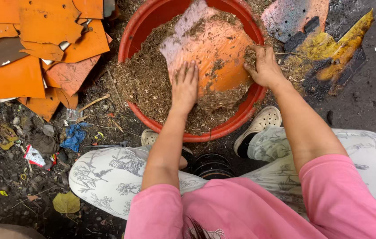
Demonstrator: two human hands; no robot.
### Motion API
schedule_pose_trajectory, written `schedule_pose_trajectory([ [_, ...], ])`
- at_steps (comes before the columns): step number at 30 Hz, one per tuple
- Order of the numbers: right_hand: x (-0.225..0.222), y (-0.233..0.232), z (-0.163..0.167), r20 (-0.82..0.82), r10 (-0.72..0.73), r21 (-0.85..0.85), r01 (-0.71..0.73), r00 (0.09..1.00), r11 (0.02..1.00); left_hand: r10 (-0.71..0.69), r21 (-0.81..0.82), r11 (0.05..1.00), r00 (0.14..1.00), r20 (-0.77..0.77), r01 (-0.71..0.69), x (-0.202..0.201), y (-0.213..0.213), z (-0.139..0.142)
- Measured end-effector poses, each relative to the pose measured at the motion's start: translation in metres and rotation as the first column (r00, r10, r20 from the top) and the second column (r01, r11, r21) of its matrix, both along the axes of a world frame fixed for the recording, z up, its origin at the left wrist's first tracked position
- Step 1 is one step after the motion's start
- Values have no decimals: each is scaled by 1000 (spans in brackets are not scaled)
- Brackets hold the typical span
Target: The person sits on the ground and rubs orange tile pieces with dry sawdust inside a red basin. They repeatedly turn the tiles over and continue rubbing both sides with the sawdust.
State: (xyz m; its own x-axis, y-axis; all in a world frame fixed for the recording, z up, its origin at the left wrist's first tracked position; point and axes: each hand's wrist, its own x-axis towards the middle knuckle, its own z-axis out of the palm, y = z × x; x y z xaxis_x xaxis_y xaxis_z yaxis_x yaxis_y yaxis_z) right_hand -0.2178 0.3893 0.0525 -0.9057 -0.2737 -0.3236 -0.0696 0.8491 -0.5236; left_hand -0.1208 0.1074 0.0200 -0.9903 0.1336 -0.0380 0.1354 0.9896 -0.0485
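A big red plastic basin (140, 26) stands on the dirty ground in front of me, filled with brown, dry, fibrous shreds (143, 79). An orange curved sheet piece (214, 48), dusted with shreds, lies tilted inside it. My left hand (184, 86) rests flat, fingers spread, on the shreds against the sheet's left edge. My right hand (265, 66) grips the sheet's right edge near the basin rim, fingers curled into the shreds.
A heap of broken orange sheet pieces (28, 53) lies at the upper left. A yellow and black scrap (334, 48) lies at the upper right. Litter, a blue rag (74, 137) and a leaf (66, 202) cover the ground at the left. My knees and shoes (258, 128) flank the basin.
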Motion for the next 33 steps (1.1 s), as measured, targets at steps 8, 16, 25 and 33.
schedule_pose_trajectory([
  [8, 61, -32, -23, 61, -267, 96, 260, 962, 961, 292, 326, 898, 955, 60, -295, -49, 33, 22],
  [16, 89, -38, -36, -61, -265, 7, 265, 962, 964, -85, 106, 991, 996, 27, 82, 1, 51, 17],
  [25, 97, -50, -35, -37, -303, 25, 304, 952, 952, 244, 374, 899, 970, 7, -229, 20, 29, 17],
  [33, 95, -43, -49, -30, -244, 61, 246, 969, 967, 119, 254, 956, 984, 131, -149, 9, -45, 6],
])
